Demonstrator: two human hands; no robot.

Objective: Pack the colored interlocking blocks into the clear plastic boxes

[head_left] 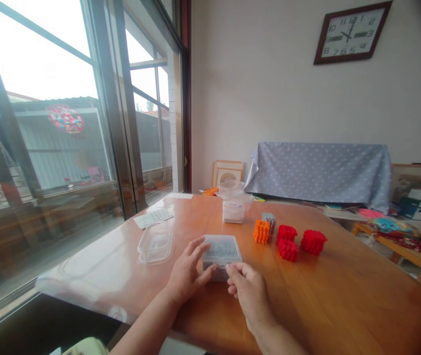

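Observation:
A clear plastic box (222,248) with its lid on sits near the front edge of the wooden table, dark contents faintly showing through the lid. My left hand (190,268) rests against the box's left side, fingers spread, with the thumb at the front. At the box's front right corner is my right hand (245,288), its thumb and index finger pinched together and the other fingers curled. Whether anything is between those fingertips is too small to tell.
An empty clear tray (156,242) and a printed sheet (153,218) lie left. Behind the box stand clear containers (233,211). Orange (261,231), grey (269,220) and red (313,242) knobbly blocks sit right on the table (328,291). A window borders the left.

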